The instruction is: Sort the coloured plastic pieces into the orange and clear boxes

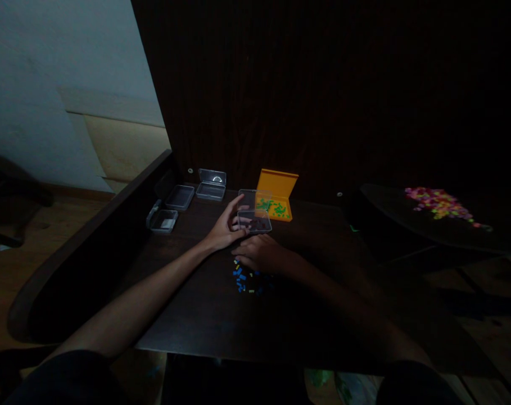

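Observation:
My left hand (227, 229) grips the left side of a clear plastic box (261, 228) with its lid up, the fingers showing through the plastic. Some small dark pieces lie inside this box. Just in front of it, my right hand (258, 251) is closed, with fingers curled down at the edge of a pile of small blue and yellow building bricks (240, 277). Whatever its fingertips hold is hidden. Behind the clear box stands an open yellow box (277, 194) with small green pieces in it.
Several open clear boxes stand at the back left: one small box (164, 221), a wider one (180, 197) and another (211, 191). A dark raised side board (90, 242) bounds the table (188, 320) on the left. Colourful beads (441, 203) lie on a stool-like surface at right.

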`<state>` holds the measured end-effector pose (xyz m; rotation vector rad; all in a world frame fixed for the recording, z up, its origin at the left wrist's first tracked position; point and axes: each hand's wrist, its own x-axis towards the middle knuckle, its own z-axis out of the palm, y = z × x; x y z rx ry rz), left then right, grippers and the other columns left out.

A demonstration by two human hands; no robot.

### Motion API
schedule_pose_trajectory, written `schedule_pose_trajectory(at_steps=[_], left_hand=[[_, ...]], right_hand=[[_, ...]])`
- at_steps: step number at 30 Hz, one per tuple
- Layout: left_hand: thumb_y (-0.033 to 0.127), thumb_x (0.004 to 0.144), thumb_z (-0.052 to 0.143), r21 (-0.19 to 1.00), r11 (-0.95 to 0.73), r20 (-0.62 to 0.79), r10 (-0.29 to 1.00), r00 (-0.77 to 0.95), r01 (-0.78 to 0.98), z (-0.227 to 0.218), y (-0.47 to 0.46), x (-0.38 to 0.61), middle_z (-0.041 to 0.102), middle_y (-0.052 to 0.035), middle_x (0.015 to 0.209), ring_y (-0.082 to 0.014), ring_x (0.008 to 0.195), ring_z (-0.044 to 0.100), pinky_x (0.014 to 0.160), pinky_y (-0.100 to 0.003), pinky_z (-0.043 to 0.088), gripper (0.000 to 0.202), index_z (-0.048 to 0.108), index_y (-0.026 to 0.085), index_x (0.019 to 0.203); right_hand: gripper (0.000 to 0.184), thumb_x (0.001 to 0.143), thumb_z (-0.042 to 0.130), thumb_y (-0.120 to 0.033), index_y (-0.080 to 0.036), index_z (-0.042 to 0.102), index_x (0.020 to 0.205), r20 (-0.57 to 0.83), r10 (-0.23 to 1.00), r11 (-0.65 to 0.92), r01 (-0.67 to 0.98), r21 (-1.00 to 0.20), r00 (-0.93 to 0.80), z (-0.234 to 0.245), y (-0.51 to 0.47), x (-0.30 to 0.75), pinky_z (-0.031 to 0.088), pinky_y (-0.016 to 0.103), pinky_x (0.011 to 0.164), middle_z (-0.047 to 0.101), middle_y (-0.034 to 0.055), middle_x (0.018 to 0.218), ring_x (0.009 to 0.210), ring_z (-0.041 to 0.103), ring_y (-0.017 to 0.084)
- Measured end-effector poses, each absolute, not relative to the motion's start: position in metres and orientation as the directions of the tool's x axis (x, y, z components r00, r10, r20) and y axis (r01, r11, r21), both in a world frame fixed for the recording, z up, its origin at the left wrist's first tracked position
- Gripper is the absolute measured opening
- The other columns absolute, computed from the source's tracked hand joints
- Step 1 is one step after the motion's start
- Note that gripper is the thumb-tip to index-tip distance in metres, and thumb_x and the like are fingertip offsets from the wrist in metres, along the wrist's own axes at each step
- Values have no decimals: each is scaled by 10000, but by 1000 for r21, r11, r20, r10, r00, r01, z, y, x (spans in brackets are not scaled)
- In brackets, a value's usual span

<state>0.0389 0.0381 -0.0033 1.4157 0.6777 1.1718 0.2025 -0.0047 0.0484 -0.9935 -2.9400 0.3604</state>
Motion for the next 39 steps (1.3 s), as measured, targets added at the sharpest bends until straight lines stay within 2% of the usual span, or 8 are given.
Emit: schedule_pose_trajectory(at_steps=[4,12,20,23,28,33,39], left_hand=[[285,673,813,958,-208,266,903,338,-199,-2,37,39,411,-171,1428,-212,1002,640,827,-366,565,992,254,321,1491],[272,660,818,960,-189,251,909,332,-207,1,36,40,411,-156,1424,-208,987,637,830,-395,571,991,266,336,1481],[183,667,787,955,-185,256,908,332,-231,1,36,40,407,-152,1425,-180,971,634,817,-342,570,970,280,335,1480],[169,654,794,954,-174,251,909,332,-244,0,37,40,410,-149,1419,-173,972,636,817,-326,567,985,283,338,1479],[175,642,805,953,-169,248,912,327,-251,-1,37,40,421,-146,1407,-166,958,641,815,-324,567,990,297,344,1475],[163,650,798,949,-171,257,907,334,-266,0,37,41,416,-145,1407,-162,951,637,797,-306,569,977,303,350,1471],[217,658,812,951,-181,261,904,339,-250,-1,38,40,405,-150,1421,-178,971,637,801,-320,572,984,284,345,1477]], right_hand=[[215,932,539,-266,-196,725,1012,-93,598,772,603,-201,-796,45,-3,199,383,296,756,729,81,1003,898,634,186],[164,907,561,-227,-173,712,942,-49,567,790,559,-250,-822,51,-2,201,380,266,708,710,70,902,821,619,158],[255,884,599,-262,-230,716,1108,-60,578,782,573,-244,-814,45,-2,200,426,306,784,710,94,1033,925,625,197],[225,901,576,-255,-236,724,1070,-79,558,791,558,-252,-826,47,-2,198,410,286,766,715,75,1015,910,621,181],[165,894,581,-265,-205,721,957,-93,553,799,558,-222,-828,46,-2,197,351,265,685,700,52,877,804,594,161],[165,897,555,-247,-181,698,946,-94,554,808,562,-179,-827,44,-3,196,328,263,664,691,68,887,784,570,156],[113,871,579,-203,-170,686,891,-63,540,804,537,-255,-839,59,-4,199,317,260,656,682,49,844,741,558,137]])
